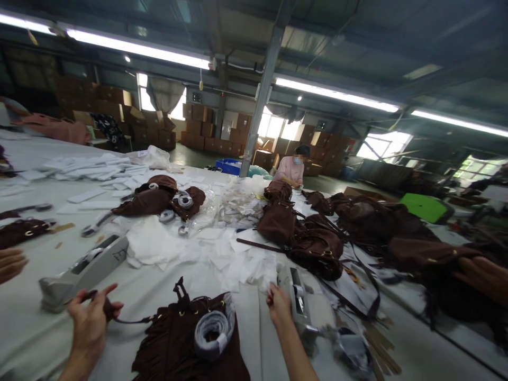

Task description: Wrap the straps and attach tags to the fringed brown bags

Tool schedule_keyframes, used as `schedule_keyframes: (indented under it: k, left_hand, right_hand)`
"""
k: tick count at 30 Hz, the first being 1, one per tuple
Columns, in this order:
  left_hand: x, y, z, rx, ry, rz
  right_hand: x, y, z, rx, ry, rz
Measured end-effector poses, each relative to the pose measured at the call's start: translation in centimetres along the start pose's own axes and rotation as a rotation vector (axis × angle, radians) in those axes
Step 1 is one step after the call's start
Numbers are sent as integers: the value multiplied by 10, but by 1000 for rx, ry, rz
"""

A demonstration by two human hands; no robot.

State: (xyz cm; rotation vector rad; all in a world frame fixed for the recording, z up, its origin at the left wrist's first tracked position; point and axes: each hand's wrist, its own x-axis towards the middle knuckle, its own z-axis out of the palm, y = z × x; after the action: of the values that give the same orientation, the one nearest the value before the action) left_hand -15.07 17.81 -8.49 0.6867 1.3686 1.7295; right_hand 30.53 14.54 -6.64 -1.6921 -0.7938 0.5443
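Observation:
My left hand (pixel 90 328) is shut on a dark brown strap (pixel 130 319) that runs to a brown suede fringed bag (pixel 186 338) lying on the white table. A roll of white wrapping (pixel 212 330) rests on that bag. My right hand (pixel 279 307) is beside a grey tape dispenser (pixel 297 296), its fingertips at the edge of a heap of white tissue paper (pixel 238 264). I cannot tell whether it holds the paper. Another grey tape dispenser (pixel 84 272) stands to the left of my left hand.
More brown bags (pixel 313 243) lie across the long white table (pixel 51 296), with white cards and plastic sheets. A co-worker's hand (pixel 10 264) shows at the left edge, another hand (pixel 480 275) at the right. A masked person (pixel 291 169) sits beyond. Cardboard boxes (pixel 202 127) are stacked at the back.

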Motion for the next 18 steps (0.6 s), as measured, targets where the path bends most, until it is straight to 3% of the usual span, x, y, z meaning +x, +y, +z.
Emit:
schedule_keyframes:
  k: [5,8,12,18]
  left_hand:
    - [-28,38,30,-12,-207,60]
    - [-45,53,38,70,-349,54]
    - [-63,71,44,165,-503,51]
    - [-91,98,67,120,-536,34]
  right_hand:
    - [32,-17,4,20,-107,-21]
    - [41,-20,21,-118,-176,-18]
    - [37,-9,42,-397,-163,29]
    - [36,1,69,-528,-142,75]
